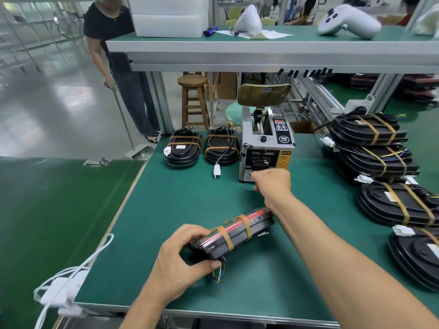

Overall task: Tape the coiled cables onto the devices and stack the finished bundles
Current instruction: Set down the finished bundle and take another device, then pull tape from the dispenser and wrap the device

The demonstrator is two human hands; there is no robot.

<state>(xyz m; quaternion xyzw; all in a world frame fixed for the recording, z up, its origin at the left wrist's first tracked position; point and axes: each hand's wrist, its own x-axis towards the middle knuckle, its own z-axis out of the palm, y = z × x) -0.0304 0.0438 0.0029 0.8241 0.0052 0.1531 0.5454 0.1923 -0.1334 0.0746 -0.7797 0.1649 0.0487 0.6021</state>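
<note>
Green bench [180, 200] carries tape dispenser [266, 148], 2 taped devices [183, 148], stacked bundles [370, 143]

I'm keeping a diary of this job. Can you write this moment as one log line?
left hand: grips taped device, tilted on green mat | right hand: reaching at tape dispenser outlet | stacked bundles: on right

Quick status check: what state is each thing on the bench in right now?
Left hand: grips device, tilted up.
Device: two tape bands on.
Right hand: at dispenser outlet; grip unclear.
Tape dispenser: upright.
Two bundles behind: taped, lying flat.
Right stack: taped, piled.
</note>
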